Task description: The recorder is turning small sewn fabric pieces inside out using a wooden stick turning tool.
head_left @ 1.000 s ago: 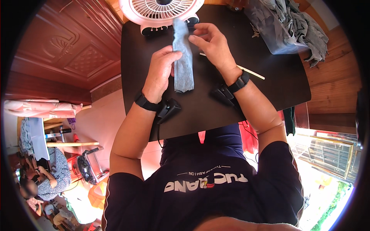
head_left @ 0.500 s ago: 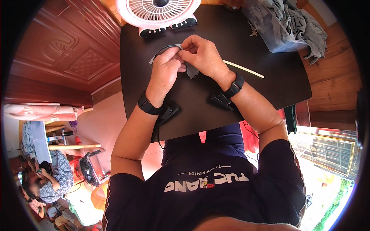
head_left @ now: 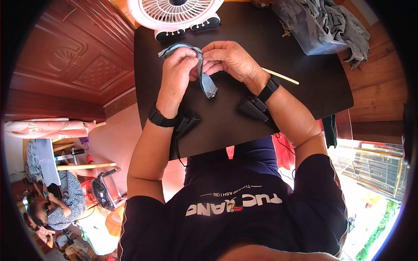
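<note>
Cloth strip, one, in two hands; one fan beyond.

Fan behind cloth strip; bin farther right.

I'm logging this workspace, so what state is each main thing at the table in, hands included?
Cloth strip: bent, held off the table, lower end hanging.
Left hand: closed on the strip.
Right hand: pinching the strip.
Fan: standing; can't tell whether it's running.
Bin: open, overfull with grey cloth.
White stick: lying down, partly hidden.
</note>
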`<state>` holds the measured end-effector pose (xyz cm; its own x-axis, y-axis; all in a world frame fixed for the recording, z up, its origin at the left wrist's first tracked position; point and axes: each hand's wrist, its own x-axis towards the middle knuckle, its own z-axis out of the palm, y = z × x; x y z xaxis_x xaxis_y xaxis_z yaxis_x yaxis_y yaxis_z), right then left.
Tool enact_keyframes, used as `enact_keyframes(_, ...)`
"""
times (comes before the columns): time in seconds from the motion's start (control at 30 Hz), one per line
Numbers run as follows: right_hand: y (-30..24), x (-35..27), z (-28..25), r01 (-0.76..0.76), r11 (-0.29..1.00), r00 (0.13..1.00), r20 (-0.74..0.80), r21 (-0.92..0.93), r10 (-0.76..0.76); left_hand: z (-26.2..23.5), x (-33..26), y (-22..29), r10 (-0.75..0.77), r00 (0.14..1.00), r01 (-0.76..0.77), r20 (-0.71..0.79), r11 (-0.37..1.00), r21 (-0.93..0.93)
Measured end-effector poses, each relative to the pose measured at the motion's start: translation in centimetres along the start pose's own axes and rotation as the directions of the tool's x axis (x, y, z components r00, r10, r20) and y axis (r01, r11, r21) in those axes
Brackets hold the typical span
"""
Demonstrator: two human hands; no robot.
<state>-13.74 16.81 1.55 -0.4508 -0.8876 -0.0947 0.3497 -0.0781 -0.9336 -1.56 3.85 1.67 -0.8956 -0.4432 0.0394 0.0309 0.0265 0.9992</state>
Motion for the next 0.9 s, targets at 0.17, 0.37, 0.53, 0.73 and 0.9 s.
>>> enact_keyframes(0.17,-0.1,-0.1,0.1,-0.005,1.0,1.0,0.017,-0.011,0.005,0.0,-0.1,0.2,0.031,0.999,-0.031,0.017,1.0,0.0)
enact_keyframes(0.37,0.1,0.0,0.0,0.027,0.986,1.0,0.015,-0.163,-0.025,0.1,0.2,-0.6,0.274,0.955,-0.293,0.109,0.84,0.456)
enact_keyframes(0.53,-0.2,-0.1,0.2,0.04,0.972,0.999,0.017,-0.231,-0.037,-0.2,0.3,-0.7,0.164,0.985,-0.172,0.055,0.912,0.372)
enact_keyframes(0.73,-0.2,-0.4,0.8,0.083,0.932,0.997,0.019,-0.353,-0.081,0.1,0.1,-0.1,0.032,0.999,-0.031,-0.014,0.997,0.076)
enact_keyframes(0.9,0.1,-0.3,0.8,0.066,0.937,0.997,-0.001,-0.342,-0.071,-0.4,0.2,-0.2,0.062,0.997,-0.07,0.05,0.985,0.161)
